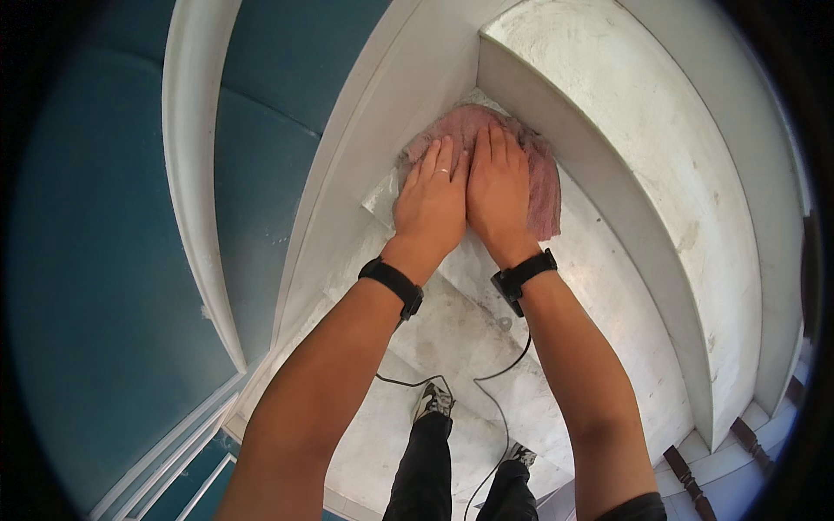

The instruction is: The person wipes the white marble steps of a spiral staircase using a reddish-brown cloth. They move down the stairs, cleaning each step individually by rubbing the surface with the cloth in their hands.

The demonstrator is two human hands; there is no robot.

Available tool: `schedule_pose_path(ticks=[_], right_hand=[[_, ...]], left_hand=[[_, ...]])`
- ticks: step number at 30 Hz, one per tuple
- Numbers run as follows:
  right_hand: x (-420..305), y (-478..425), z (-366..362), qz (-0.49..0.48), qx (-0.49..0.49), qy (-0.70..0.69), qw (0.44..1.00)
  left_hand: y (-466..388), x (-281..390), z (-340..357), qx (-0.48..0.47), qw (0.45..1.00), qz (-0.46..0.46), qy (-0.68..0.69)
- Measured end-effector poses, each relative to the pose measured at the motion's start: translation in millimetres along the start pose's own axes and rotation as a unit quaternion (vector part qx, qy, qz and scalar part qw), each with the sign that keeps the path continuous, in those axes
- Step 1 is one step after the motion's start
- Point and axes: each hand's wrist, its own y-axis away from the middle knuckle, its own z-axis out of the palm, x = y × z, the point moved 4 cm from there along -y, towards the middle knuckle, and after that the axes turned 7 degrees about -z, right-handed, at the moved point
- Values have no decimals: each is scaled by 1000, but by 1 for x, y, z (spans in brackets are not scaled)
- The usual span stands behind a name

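Note:
A damp-looking pink cloth (546,189) lies bunched in the corner of a pale stone stair tread (580,254). My left hand (431,202) rests palm down over the cloth's left part, holding it against the tread; a ring is on one finger. Beside it, my right hand (500,185) holds down the middle of the cloth, with its thumb side against the left hand. Both palms are hidden from above. Each wrist wears a black strap (394,286) with a small device, and a thin black cable (502,410) hangs below the arms.
A stone riser (586,137) and a higher tread (658,150) curve up on the right. At left stands a white skirting (384,111) under a teal wall (98,228) with white moulding (189,130). My shoes (433,398) are on lower steps. Dark balusters (689,482) stand at lower right.

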Motion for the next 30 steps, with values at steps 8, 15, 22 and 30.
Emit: schedule_pose_path(ticks=[8, 15, 22, 30], right_hand=[[18, -40, 15, -56, -41, -32, 997], [2, -15, 1, -204, -104, -122, 966], [-5, 10, -5, -175, -78, -182, 964], [18, -43, 16, -73, -78, -60, 992]], left_hand=[[-14, -2, -5, 30, 999, -15, 1], [86, 46, 18, 81, 986, -132, 61], [98, 37, 18, 63, 993, -104, -3], [35, 17, 12, 96, 994, -50, -1]])
